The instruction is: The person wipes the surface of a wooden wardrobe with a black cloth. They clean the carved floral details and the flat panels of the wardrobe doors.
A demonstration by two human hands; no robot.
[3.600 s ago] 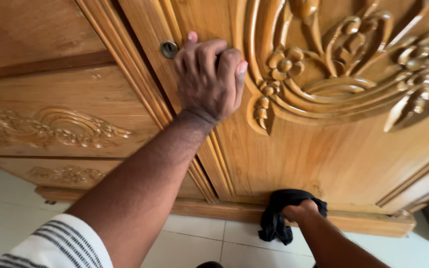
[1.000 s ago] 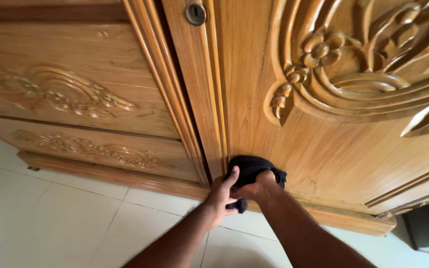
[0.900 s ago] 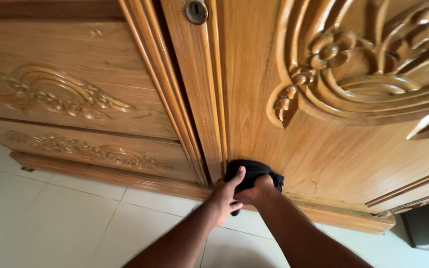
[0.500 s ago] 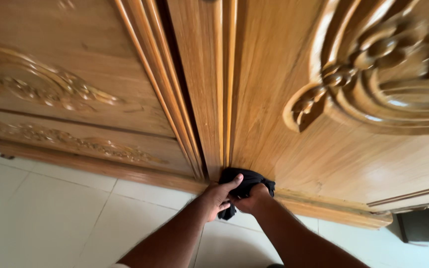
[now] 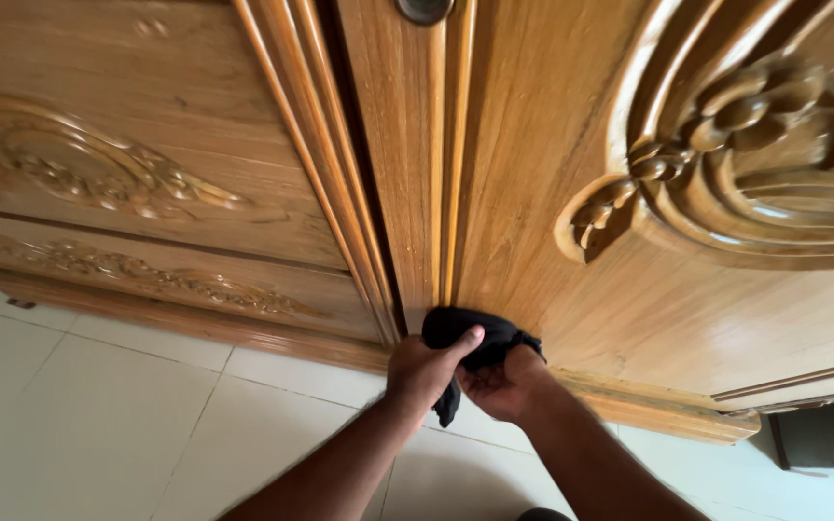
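Note:
A black cloth is pressed against the bottom of a carved wooden wardrobe door, close to the door's left edge. My left hand grips the cloth from the left, thumb laid over its top. My right hand holds the cloth from below and to the right, palm turned up. Both hands meet on the cloth just above the wardrobe's base moulding. A loose end of the cloth hangs down between the hands.
A round metal lock sits at the top of the door's edge strip. Carved drawer fronts lie to the left. White floor tiles spread below. A dark object stands at the lower right.
My left hand came down off the door by the lock and joined the right hand on the cloth. The cloth moved left along the door's bottom to its left edge.

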